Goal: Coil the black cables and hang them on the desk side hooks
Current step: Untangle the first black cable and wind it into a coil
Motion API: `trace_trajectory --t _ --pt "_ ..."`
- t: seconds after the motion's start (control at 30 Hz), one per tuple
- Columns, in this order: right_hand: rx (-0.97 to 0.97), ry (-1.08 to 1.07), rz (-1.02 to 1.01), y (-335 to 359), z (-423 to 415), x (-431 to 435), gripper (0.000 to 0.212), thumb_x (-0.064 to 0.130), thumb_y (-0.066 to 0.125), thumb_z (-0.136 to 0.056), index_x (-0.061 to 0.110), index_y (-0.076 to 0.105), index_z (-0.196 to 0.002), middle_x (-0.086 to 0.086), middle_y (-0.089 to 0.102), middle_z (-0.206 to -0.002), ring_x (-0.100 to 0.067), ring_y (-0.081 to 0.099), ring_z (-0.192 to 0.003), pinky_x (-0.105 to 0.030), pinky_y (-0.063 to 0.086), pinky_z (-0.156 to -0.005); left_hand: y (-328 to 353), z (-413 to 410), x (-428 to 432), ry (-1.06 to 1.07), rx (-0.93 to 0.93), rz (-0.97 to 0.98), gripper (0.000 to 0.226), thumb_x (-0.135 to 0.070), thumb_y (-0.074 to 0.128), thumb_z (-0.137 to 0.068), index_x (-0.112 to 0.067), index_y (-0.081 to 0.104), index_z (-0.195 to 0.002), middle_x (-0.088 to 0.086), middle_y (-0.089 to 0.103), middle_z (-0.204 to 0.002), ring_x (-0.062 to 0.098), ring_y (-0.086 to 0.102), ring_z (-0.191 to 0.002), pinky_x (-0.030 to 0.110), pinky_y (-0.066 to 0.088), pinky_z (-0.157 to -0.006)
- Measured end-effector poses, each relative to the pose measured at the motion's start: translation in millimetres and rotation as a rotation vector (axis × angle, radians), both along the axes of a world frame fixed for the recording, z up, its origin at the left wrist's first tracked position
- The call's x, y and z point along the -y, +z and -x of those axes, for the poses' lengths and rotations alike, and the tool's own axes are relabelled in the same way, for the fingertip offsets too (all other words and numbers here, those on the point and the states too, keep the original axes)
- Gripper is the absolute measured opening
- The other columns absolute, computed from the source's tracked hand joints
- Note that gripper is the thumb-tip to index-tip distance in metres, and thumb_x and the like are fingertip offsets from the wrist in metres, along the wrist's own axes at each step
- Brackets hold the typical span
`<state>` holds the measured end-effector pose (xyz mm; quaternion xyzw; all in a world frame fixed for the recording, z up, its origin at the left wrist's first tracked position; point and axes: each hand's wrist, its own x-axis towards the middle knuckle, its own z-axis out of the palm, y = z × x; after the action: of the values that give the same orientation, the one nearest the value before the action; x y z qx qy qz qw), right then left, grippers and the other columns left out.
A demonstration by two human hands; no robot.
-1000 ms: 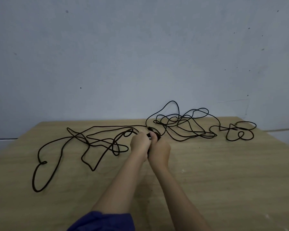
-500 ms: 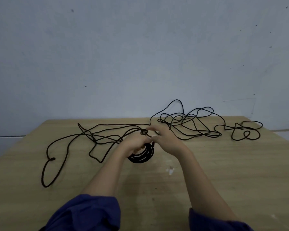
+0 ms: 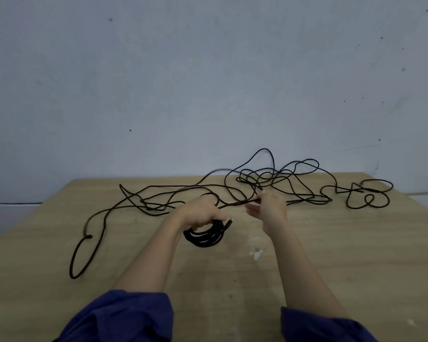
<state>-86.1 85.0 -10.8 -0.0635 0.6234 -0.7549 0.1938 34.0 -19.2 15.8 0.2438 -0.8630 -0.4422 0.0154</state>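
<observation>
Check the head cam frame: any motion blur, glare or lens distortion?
Head view: right hand and the taut strand it pulls are motion-smeared; left hand and coil sharper. Light flat, shadows faint, no glare. Wide-angle bows the desk edges.

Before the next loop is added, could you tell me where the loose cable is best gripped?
Grip the taut stretch beside the right hand, coming from above: it is lifted and straight there, clear of the tangle behind.
</observation>
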Motion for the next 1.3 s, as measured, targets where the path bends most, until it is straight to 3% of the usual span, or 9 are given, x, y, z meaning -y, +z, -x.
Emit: trace_trajectory --t 0.27,0.4,0.47,0.57,0.63,0.77,0.93,1.07,1.3 --pt "0.576 -0.161 0.718 8 38 -60 0.023 -0.002 0.030 -0.079 0.016 0.029 -0.065 0.002 0.031 -0.037 -0.012 0.033 -0.046 -0.025 0.034 -0.055 6 -15 30 0.081 0.039 0.423 0.041 -0.020 0.068 -0.078 -0.013 0.034 -0.055 0.000 0.036 -0.053 0.015 0.031 -0.048 0.028 0.021 -0.045" --pt "0.269 -0.211 0.085 -5 37 -74 0.018 -0.005 0.040 -0.085 0.009 0.043 -0.074 -0.011 0.054 -0.070 -0.014 0.049 -0.059 -0.020 0.046 -0.050 5 -17 36 0.084 0.122 0.530 0.044 -0.027 0.067 -0.077 -0.011 0.034 -0.053 0.002 0.033 -0.053 0.017 0.029 -0.049 0.029 0.019 -0.046" --pt "0.130 -0.303 -0.240 -2 26 -65 0.025 0.005 0.051 -0.088 0.000 0.047 -0.112 -0.022 0.048 -0.120 -0.028 0.053 -0.103 -0.033 0.049 -0.079 6 -13 28 0.046 0.159 0.599 0.043 -0.029 0.065 -0.079 -0.012 0.034 -0.054 0.001 0.035 -0.054 0.016 0.031 -0.049 0.029 0.020 -0.046" --pt "-0.368 -0.136 -0.416 19 3 -43 0.056 -0.003 0.048 -0.085 0.001 0.032 -0.138 -0.021 0.031 -0.144 -0.032 0.032 -0.133 -0.039 0.032 -0.106 7 -5 16 -0.023 0.212 0.696 0.044 -0.032 0.064 -0.081 -0.013 0.034 -0.056 0.000 0.036 -0.056 0.014 0.030 -0.050 0.029 0.022 -0.046" --pt "-0.800 0.268 -0.275 21 -13 -26 0.075 -0.010 0.049 -0.070 0.016 0.038 -0.139 -0.002 0.038 -0.143 -0.015 0.031 -0.135 -0.034 0.027 -0.114 5 1 6 -0.084 0.232 0.746 0.043 -0.033 0.063 -0.082 -0.014 0.034 -0.056 -0.001 0.036 -0.057 0.016 0.033 -0.051 0.029 0.024 -0.048" --pt "-1.071 0.697 -0.502 7 -24 -3 0.069 -0.006 0.064 -0.064 0.022 0.052 -0.126 0.009 0.052 -0.119 -0.004 0.042 -0.110 -0.013 0.037 -0.090 9 6 -8 -0.175 0.217 0.795 0.033 -0.030 0.065 -0.078 -0.010 0.045 -0.062 0.000 0.041 -0.059 0.022 0.045 -0.065 0.029 0.033 -0.057" --pt "-1.240 0.429 -0.761 -15 -14 0 0.024 0.018 0.065 -0.078 0.022 0.066 -0.101 0.002 0.063 -0.090 -0.019 0.049 -0.100 -0.035 0.042 -0.082 17 -2 0 -0.155 0.131 0.724 0.038 -0.025 0.068 -0.074 -0.015 0.041 -0.049 0.001 0.035 -0.049 0.015 0.031 -0.046 0.029 0.023 -0.046" --pt "-1.346 0.079 -0.792 -5 -10 -2 0.022 0.019 0.052 -0.089 0.025 0.067 -0.105 0.007 0.067 -0.099 -0.018 0.045 -0.107 -0.033 0.028 -0.084 16 -2 9 -0.079 0.004 0.617 0.046 -0.030 0.069 -0.077 -0.014 0.037 -0.048 -0.001 0.032 -0.046 0.014 0.028 -0.044 0.029 0.021 -0.045" --pt "-1.199 0.129 -0.644 5 8 -11 0.021 0.015 0.056 -0.089 0.018 0.068 -0.105 0.008 0.055 -0.080 -0.019 0.049 -0.091 -0.028 0.030 -0.076 10 -7 27 0.034 -0.072 0.483 0.049 -0.043 0.072 -0.076 -0.012 0.043 -0.052 0.000 0.033 -0.049 0.014 0.029 -0.047 0.028 0.022 -0.048"
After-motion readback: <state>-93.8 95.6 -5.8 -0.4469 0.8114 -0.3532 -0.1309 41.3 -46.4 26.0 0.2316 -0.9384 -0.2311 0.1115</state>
